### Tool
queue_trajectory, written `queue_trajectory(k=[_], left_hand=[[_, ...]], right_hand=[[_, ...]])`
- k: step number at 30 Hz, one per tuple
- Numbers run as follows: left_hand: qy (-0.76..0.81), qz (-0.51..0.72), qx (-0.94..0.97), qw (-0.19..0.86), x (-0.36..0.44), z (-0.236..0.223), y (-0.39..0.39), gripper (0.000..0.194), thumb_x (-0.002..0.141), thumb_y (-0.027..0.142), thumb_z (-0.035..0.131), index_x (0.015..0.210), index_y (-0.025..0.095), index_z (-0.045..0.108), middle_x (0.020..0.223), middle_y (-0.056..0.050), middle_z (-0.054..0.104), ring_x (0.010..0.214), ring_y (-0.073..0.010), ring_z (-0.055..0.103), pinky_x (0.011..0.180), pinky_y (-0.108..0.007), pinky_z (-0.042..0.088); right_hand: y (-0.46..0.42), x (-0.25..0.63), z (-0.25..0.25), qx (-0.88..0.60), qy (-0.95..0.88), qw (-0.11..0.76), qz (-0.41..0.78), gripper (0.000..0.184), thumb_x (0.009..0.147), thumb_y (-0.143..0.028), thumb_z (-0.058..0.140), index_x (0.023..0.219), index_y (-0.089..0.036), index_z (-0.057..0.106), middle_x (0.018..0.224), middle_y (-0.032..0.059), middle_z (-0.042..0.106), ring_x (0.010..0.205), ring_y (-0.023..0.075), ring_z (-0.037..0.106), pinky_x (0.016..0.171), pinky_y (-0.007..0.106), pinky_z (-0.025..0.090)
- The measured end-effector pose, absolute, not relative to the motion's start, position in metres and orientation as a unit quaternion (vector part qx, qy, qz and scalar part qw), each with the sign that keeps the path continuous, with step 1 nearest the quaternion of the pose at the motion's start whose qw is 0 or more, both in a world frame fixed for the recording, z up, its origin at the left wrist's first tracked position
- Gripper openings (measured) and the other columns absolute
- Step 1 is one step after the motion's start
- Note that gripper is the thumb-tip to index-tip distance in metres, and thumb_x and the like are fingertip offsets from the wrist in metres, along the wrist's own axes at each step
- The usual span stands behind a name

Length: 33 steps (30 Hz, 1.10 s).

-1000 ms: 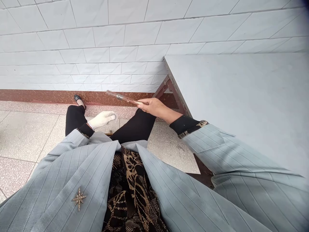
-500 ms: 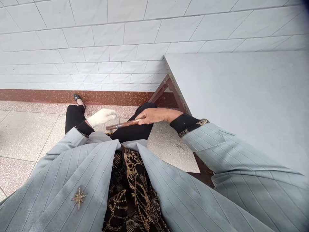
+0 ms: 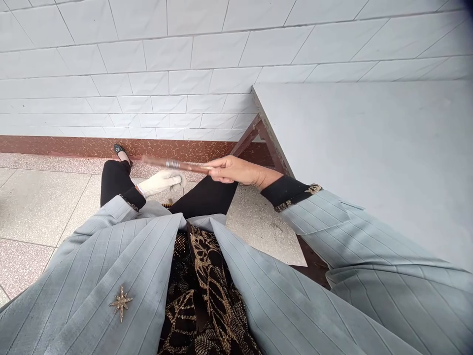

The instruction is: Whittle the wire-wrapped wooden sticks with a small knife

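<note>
Presently held: slender copper-brown rod (image 3: 173,164) with a silver band, pinched near one end by the bare right hand (image 3: 231,169); rod motion-blurred.
Left hand (image 3: 160,183): inside a white knit glove, loosely curled, just below the rod's far end; contact unclear.
Risk: narrow fingertip pinch; a slackened grip could drop the rod onto the speckled tile floor (image 3: 37,212).
Hidden: gloved fingers, so any held item cannot be told; rod's exact tip, blurred.
Beyond: black trouser legs (image 3: 205,199), pale blue counter (image 3: 369,148) at right.
</note>
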<state>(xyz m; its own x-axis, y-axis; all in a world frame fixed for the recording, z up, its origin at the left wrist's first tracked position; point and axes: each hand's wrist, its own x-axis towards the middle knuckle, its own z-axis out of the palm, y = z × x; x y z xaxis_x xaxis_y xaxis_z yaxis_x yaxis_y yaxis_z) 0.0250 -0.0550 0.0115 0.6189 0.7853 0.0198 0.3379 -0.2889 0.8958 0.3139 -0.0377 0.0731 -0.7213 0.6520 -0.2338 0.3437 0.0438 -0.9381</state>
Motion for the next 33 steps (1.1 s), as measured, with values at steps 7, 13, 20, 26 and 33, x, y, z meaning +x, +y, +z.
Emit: queue_trajectory(k=[7, 13, 20, 26, 33], left_hand=[[0.376, 0.227, 0.728, 0.526, 0.013, 0.002, -0.058, 0.031, 0.096, 0.041, 0.051, 0.093, 0.014, 0.065, 0.07, 0.002, 0.052, 0.06, -0.0091, 0.044, 0.059, -0.023, 0.041], [0.429, 0.246, 0.771, 0.402, 0.006, 0.036, -0.06, 0.028, 0.094, 0.038, 0.05, 0.095, 0.015, 0.066, 0.083, -0.002, 0.063, 0.065, -0.01, 0.05, 0.065, -0.025, 0.044], [0.461, 0.245, 0.811, 0.263, 0.006, 0.055, -0.056, 0.027, 0.094, 0.032, 0.047, 0.096, 0.016, 0.069, 0.095, -0.004, 0.072, 0.088, -0.0168, 0.063, 0.087, -0.032, 0.048], [0.452, 0.255, 0.812, 0.265, 0.008, 0.059, -0.046, 0.026, 0.093, 0.032, 0.049, 0.099, 0.016, 0.069, 0.092, -0.003, 0.071, 0.085, -0.0159, 0.062, 0.084, -0.03, 0.047], [0.457, 0.285, 0.778, 0.323, 0.006, 0.043, -0.036, 0.024, 0.093, 0.031, 0.048, 0.091, 0.015, 0.065, 0.081, -0.002, 0.062, 0.069, -0.0117, 0.052, 0.068, -0.026, 0.041]], right_hand=[[-0.024, 0.317, 0.068, -0.573, -0.642, 0.261, 0.437, 0.042, 0.095, -0.039, 0.063, 0.127, -0.013, 0.07, 0.067, -0.0019, 0.05, 0.052, 0.0089, 0.036, 0.051, 0.026, 0.029], [-0.014, 0.326, 0.064, -0.596, -0.754, 0.086, 0.262, 0.035, 0.092, -0.034, 0.063, 0.119, -0.018, 0.078, 0.082, 0.0061, 0.069, 0.073, 0.0192, 0.059, 0.071, 0.033, 0.042], [-0.017, 0.327, 0.06, -0.46, -0.817, -0.033, 0.346, 0.035, 0.088, -0.039, 0.066, 0.114, -0.022, 0.081, 0.094, 0.0056, 0.075, 0.083, 0.0203, 0.064, 0.076, 0.031, 0.046], [-0.025, 0.326, 0.062, -0.37, -0.814, -0.075, 0.441, 0.039, 0.082, -0.047, 0.074, 0.113, -0.025, 0.081, 0.087, 0.0008, 0.074, 0.078, 0.0152, 0.059, 0.072, 0.025, 0.046], [-0.026, 0.324, 0.063, -0.294, -0.817, -0.039, 0.495, 0.046, 0.084, -0.048, 0.074, 0.124, -0.024, 0.078, 0.089, 0.0008, 0.072, 0.078, 0.0125, 0.056, 0.07, 0.024, 0.045]])
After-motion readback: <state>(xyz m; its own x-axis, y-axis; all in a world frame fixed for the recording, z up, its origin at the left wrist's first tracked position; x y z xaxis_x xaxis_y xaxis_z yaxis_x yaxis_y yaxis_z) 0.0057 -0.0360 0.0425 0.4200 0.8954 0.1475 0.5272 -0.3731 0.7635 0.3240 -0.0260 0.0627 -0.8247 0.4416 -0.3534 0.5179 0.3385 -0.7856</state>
